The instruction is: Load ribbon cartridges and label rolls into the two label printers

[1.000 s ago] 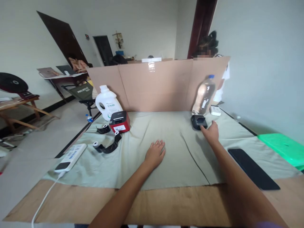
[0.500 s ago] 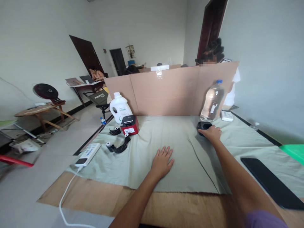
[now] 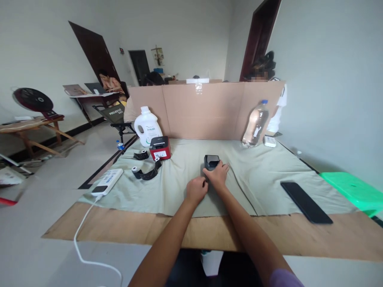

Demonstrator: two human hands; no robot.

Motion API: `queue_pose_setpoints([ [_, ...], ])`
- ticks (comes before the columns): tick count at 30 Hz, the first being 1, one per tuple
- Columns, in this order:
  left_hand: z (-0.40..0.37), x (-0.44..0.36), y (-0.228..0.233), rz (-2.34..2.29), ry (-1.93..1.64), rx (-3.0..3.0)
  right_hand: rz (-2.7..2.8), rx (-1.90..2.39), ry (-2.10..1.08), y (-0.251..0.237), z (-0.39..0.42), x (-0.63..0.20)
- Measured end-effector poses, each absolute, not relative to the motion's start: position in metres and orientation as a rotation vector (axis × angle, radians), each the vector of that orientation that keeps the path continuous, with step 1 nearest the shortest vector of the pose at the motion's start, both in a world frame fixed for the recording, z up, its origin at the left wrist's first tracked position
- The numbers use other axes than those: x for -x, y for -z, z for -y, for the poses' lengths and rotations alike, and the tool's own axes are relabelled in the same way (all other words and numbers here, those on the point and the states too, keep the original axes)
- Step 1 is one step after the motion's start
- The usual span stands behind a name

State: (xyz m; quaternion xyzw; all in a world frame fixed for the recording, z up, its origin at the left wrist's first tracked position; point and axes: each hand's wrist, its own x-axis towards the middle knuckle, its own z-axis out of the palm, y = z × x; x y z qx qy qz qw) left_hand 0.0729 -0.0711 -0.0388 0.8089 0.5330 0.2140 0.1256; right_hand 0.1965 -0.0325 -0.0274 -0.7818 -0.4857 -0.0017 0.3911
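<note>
In the head view, a small black boxy device with a dark glossy window on top sits on the grey-green cloth in front of me. My right hand grips its near right side, thumb on the left and fingers curled along the right. Just to the left and nearer me, my left hand is closed with its fingers curled. What lies inside those fingers, if anything, is hidden. A thin dark line runs over the cloth right of my right hand.
At the left stand a white jug, a red-and-black box, black strip rolls and a white power strip. A water bottle stands at back right before a cardboard screen. A black phone lies right. People sit beyond.
My right hand has brought the black device from beside the water bottle leftward and nearer, to the middle. My left hand has gone from flat to curled. The view has shifted.
</note>
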Motion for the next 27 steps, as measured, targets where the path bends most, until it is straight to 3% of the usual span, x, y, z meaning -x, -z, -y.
queue_pose_setpoints([
  [4,0.069,-0.066,0.034,-1.764,-0.772,-2.133,1.252,1.992,-0.016,0.031,0.037,-0.191],
  [27,0.064,-0.056,0.037,-1.466,-0.983,-2.026,1.447,1.935,-0.034,0.048,0.047,-0.204],
])
